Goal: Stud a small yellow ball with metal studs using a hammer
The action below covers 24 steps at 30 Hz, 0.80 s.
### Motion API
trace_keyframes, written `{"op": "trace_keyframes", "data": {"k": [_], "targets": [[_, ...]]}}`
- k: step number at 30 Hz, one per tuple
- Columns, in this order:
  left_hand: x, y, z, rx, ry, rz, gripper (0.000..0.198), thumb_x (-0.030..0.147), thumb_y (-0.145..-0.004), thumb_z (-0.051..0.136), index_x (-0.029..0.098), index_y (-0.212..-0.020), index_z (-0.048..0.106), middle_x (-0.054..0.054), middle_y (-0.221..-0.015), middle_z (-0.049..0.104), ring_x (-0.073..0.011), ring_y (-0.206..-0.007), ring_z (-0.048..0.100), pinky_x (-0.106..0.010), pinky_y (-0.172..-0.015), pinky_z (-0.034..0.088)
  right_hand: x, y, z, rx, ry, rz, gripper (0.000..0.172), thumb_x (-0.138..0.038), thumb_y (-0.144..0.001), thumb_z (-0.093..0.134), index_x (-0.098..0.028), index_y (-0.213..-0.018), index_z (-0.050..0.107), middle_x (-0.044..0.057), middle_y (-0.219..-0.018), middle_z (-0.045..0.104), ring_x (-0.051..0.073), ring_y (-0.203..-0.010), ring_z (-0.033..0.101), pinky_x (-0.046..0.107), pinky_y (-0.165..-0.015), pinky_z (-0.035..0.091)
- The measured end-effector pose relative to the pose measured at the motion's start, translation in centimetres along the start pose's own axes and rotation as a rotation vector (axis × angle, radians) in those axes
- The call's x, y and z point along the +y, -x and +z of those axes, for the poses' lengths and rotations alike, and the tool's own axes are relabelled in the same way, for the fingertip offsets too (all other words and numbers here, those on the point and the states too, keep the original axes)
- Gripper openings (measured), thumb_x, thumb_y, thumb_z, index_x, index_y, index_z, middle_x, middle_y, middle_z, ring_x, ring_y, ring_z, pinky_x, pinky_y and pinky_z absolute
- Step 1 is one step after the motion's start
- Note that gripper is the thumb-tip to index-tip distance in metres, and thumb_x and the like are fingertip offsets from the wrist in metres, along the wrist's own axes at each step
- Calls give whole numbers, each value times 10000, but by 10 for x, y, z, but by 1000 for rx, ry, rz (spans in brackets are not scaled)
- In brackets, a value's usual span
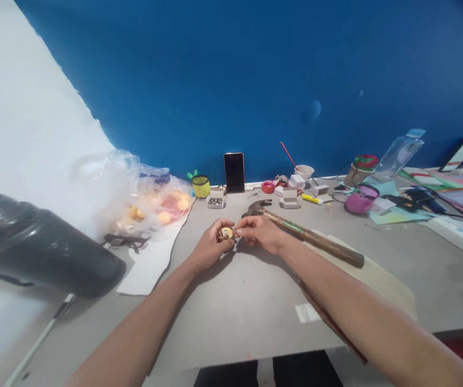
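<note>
My left hand (208, 248) is closed around a small yellow ball (226, 234) above the grey table, thumb in front and fingers behind. Several shiny silver bits show on the ball's face. Close against its right side, my right hand (264, 235) pinches with thumb and forefinger; whatever lies between those fingertips is too small to make out. Just beyond the hands stands an opened small white box (216, 203) holding silver pieces. A claw hammer (320, 243) with a wooden handle lies behind and to the right of my right hand.
A dark bottle (50, 244) lies at the left, near glasses (124, 242) and a plastic bag (146, 201) of yellow-orange balls. Along the blue wall stand a phone (234, 173), a yellow pot (201, 187) and a white cup (304, 172). Papers and a power strip (461, 236) are at right.
</note>
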<state>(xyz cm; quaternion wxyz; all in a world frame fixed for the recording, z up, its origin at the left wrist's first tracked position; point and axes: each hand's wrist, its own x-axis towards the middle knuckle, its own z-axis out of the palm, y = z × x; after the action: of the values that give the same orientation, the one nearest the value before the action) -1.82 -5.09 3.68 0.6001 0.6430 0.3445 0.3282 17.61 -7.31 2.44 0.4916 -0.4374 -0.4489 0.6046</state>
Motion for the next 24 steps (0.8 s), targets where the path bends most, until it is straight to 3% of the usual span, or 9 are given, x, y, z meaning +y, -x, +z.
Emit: {"op": "trace_keyframes", "data": {"k": [6,12,24], "targets": [[-6,-2,-1,-45,-100,31,252,225,-748,716,203,-982,627,16,-763,610,-135,-660,532,-246,-609,395,2,2,4,-15,5,17,295,-374,-620,910,-175,-773,755,26,-712,691,97,-586,489,227,-503,323],[-6,-2,5,71,-349,116,129,213,-741,651,205,-850,581,39,-709,558,-138,-651,480,-255,-613,359,1,4,9,-9,17,34,306,-356,-585,918,-170,-753,743,24,-680,674,95,-568,468,243,-517,320],[-16,-4,6,59,-495,143,162,210,-747,593,216,-891,519,52,-754,550,-138,-687,486,-260,-622,370,5,4,10,-16,47,76,323,-372,-595,905,-162,-756,721,-13,-623,593,92,-583,457,232,-513,290]]}}
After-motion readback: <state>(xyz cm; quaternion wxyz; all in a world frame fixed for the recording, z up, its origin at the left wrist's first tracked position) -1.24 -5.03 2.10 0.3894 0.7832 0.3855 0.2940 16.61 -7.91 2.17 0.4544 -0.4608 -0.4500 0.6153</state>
